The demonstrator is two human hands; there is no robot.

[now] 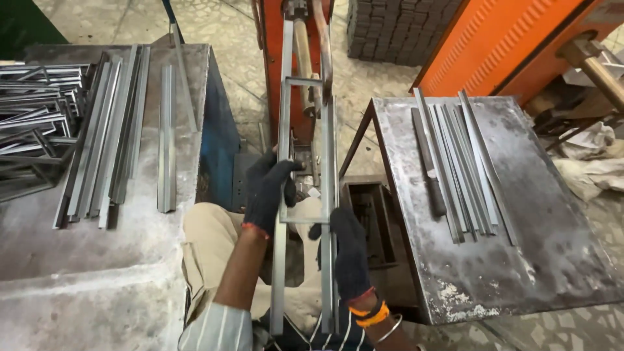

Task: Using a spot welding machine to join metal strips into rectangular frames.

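The orange machine [286, 39] stands ahead of you, with the ladder-shaped steel frame [305, 221] running from it back over your lap. Your gloved left hand [268, 192] wraps the left rail, your gloved right hand [350, 250] the right, both closed tight. A loosened hold could let the frame twist and pinch fingers near the crossbar [302, 221].

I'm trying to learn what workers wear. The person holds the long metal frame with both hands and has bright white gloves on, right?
Not quite. The head view shows dark gloves, not white ones. The left hand and the right hand both hold the long metal frame, one on each side rail.
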